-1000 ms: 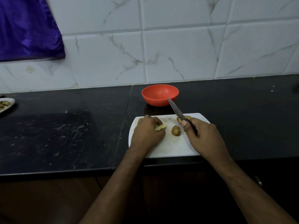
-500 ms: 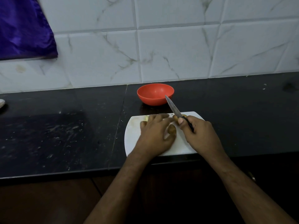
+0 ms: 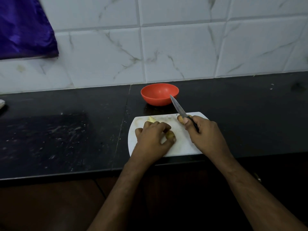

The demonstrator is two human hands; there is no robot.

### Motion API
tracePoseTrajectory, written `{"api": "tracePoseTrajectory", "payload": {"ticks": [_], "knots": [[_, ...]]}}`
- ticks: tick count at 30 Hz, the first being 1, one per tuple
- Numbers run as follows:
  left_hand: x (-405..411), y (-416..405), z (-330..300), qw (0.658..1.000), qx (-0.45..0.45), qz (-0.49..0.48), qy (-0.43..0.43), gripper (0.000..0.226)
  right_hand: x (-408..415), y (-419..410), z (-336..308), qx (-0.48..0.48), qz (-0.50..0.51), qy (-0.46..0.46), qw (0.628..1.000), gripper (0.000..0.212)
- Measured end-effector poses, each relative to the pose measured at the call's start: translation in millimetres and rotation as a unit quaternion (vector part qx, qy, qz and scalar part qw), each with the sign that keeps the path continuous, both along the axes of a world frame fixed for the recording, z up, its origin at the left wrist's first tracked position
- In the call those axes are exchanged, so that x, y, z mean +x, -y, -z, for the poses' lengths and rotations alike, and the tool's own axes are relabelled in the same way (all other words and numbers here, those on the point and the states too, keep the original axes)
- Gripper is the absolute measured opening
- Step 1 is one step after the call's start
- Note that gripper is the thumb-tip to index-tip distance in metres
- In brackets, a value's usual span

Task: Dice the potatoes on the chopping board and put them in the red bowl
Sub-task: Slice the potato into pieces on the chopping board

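Observation:
A white chopping board (image 3: 181,147) lies on the black counter in front of me. My left hand (image 3: 153,139) holds a small brown potato (image 3: 170,135) between thumb and fingers near the board's middle. A pale cut potato piece (image 3: 151,119) lies just beyond that hand. My right hand (image 3: 205,134) grips a black-handled knife (image 3: 179,108), its blade pointing up and away toward the red bowl (image 3: 159,94). Another brown potato (image 3: 180,118) lies at the board's far edge, partly behind the blade and my right thumb. No potato is visible in the bowl.
The black counter (image 3: 66,130) stretches left and right, its front edge just below the board. A white tiled wall stands behind. A purple cloth (image 3: 23,27) hangs at the upper left. A plate's rim (image 3: 1,103) shows at the far left edge.
My left hand let go of the cut piece, moved right across the board and took hold of the small whole potato. The right hand with the knife stayed put.

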State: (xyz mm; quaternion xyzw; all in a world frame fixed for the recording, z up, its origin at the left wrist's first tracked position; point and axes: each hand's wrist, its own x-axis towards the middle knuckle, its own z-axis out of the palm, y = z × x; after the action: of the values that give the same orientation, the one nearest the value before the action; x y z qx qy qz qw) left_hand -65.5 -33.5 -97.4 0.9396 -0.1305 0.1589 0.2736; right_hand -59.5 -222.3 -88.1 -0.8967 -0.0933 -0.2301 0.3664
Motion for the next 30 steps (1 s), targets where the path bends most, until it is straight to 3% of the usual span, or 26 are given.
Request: {"api": "tracePoseTrajectory", "payload": {"ticks": [6,12,19,30], "knots": [[0.4,-5.6,-0.7,0.997,-0.064,0.013,-0.037,0.028,-2.8,-3.8,-1.9,-0.05,0.015,-0.011,0.999,0.031],[1.5,-3.3,0.1,0.999,-0.041,0.002,-0.031,0.028,-31.4,-4.6,-11.9,-0.101,0.015,-0.097,0.99,0.035],[1.9,-2.9,1.1,0.999,-0.027,0.0,-0.02,0.027,-68.0,-11.5,-39.7,-0.067,-0.027,-0.232,0.97,0.042],[-0.3,-2.0,-1.4,1.0,-0.014,0.009,-0.014,0.026,-67.2,-18.5,-63.2,-0.129,-0.042,-0.286,0.948,0.04]]}}
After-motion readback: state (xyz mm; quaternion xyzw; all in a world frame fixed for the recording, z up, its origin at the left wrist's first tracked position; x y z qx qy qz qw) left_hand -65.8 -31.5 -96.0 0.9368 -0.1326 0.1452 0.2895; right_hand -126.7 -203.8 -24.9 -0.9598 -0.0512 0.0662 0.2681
